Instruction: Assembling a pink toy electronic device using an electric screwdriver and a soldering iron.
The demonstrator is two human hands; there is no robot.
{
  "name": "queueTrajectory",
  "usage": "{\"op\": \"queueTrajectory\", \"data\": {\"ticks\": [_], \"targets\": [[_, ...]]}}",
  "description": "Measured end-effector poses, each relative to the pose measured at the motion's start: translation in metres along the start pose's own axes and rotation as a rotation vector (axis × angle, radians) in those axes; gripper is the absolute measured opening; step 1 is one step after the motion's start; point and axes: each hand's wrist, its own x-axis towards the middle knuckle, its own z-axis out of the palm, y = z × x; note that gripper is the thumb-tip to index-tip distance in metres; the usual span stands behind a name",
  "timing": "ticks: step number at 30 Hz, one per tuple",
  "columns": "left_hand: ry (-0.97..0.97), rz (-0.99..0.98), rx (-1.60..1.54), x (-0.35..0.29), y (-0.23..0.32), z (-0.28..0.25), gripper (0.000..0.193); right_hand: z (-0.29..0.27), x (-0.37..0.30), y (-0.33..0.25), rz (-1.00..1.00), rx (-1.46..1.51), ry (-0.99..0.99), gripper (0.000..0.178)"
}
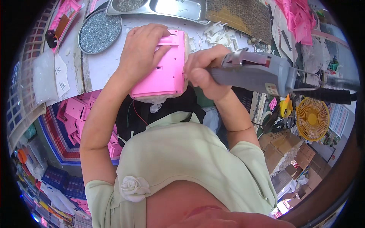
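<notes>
A pink plastic housing [167, 78], box-shaped with small dark holes in its face, rests at the table's near edge. Clear plastic wrapping shows along its right and lower sides, and thin red and green wires hang beneath it. My left hand [142, 51] lies over its upper left part, fingers curled on the top and thumb pressed to the face. Closed round the front of a grey electric screwdriver [254, 74] is my right hand [207, 70]. The tool lies nearly level, pointing at the housing's right side. Its tip is hidden by my fingers.
A round tray of small metal screws [99, 32] and a steel compartment tray [178, 9] stand beyond the housing. White plastic parts [220, 34] lie to its right. A basket [62, 150] of pink parts sits below left. A coiled cable [338, 81] trails from the screwdriver.
</notes>
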Motion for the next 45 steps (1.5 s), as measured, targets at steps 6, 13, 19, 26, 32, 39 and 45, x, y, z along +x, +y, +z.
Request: {"op": "queueTrajectory", "data": {"ticks": [6, 13, 19, 26, 32, 39, 45], "targets": [[0.064, 0.048, 0.179, -0.013, -0.002, -0.035, 0.035, -0.01, 0.013, -0.034, -0.07, 0.245, 0.212, 0.028], [0.906, -0.838, -0.204, -0.26, -0.008, -0.125, 0.036, -0.045, 0.042, -0.054, -0.16, 0.395, -0.074, 0.032], [1.659, -1.732, -0.491, -0.57, -0.047, -0.045, 0.056, -0.022, 0.059, -0.037, -0.098, 0.394, -0.007, 0.028], [0.816, -1.613, -0.695, -0.432, -0.091, -0.093, 0.036, -0.01, 0.064, -0.046, -0.078, 0.376, 0.012, 0.033], [0.341, -0.546, 0.045, -0.109, -0.064, -0.174, 0.019, -0.025, 0.051, -0.051, 0.004, 0.287, 0.132, 0.051], [0.089, -0.411, 0.857, -0.002, -0.217, -0.148, 0.027, -0.002, 0.064, -0.054, -0.296, -0.291, 0.519, 0.071], [0.294, -0.053, 0.454, -0.005, -0.059, -0.186, 0.018, -0.005, 0.013, -0.01, 0.31, 0.169, 0.182, 0.043]]}}
